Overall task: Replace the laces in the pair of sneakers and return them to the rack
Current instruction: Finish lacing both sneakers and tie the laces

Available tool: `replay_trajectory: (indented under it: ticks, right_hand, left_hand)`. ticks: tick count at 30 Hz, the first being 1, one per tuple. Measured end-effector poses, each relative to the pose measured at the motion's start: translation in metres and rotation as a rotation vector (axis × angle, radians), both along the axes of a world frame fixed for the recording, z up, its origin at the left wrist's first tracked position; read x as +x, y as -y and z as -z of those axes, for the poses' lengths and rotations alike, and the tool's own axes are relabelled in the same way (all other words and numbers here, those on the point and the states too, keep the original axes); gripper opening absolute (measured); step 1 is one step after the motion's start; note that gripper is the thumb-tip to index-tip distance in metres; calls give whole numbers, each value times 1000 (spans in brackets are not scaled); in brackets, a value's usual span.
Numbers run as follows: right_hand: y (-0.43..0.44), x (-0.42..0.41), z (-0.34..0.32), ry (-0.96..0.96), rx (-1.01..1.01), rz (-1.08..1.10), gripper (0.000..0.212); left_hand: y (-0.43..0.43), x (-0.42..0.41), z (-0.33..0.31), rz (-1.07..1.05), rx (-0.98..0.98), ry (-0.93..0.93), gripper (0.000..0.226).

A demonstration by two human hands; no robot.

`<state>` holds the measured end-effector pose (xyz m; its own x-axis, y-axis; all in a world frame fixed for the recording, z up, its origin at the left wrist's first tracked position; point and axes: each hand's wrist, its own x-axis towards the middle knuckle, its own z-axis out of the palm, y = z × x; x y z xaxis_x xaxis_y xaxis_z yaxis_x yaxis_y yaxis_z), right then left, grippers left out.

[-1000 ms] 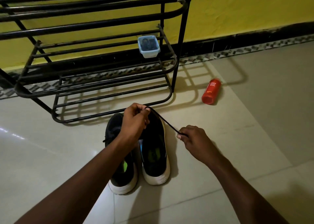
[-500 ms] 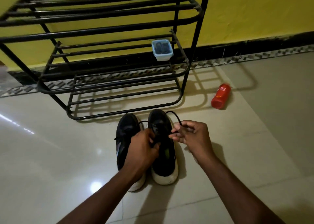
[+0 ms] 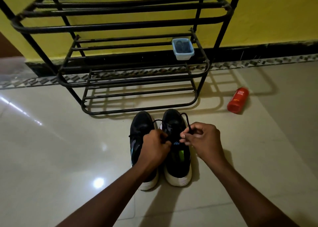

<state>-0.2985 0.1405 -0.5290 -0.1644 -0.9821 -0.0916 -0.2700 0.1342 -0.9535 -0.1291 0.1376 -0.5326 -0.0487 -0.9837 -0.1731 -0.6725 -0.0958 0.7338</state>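
Two black sneakers with white soles stand side by side on the floor, toes toward the rack: the left sneaker [image 3: 140, 132] and the right sneaker [image 3: 178, 163]. A black lace [image 3: 186, 120] loops up over the right sneaker's toe end. My right hand [image 3: 204, 139] pinches that lace between thumb and fingertips beside the shoe's tongue. My left hand [image 3: 154, 147] grips the lace's other part over the gap between the shoes and hides the left sneaker's opening. The black metal shoe rack [image 3: 137, 109] stands just beyond the toes.
A small clear plastic tub [image 3: 182, 49] with dark contents sits on the rack's middle shelf at the right. A red bottle [image 3: 238, 100] lies on the pale tiled floor to the right of the rack. Behind the rack is a yellow wall with a black skirting.
The lace was stretched taut between my hands, the left one raised. Both hands have since come down and together over the right sneaker's tongue, and the lace now forms a slack loop.
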Motion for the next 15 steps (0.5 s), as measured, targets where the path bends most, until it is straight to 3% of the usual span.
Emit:
replay_trajectory:
  ticks: [4,9,15]
  right_hand:
    - [1,15,2,-284,-109,1,15]
    - [4,24,19,-390,-103,-27,19]
    - [-2,31,19,-663,-155,17,22]
  left_hand:
    - [4,2,-2,-14,67,-63,14]
    - [7,2,2,-44,121,-109,16]
    - [8,5,9,-104,141,-178,7]
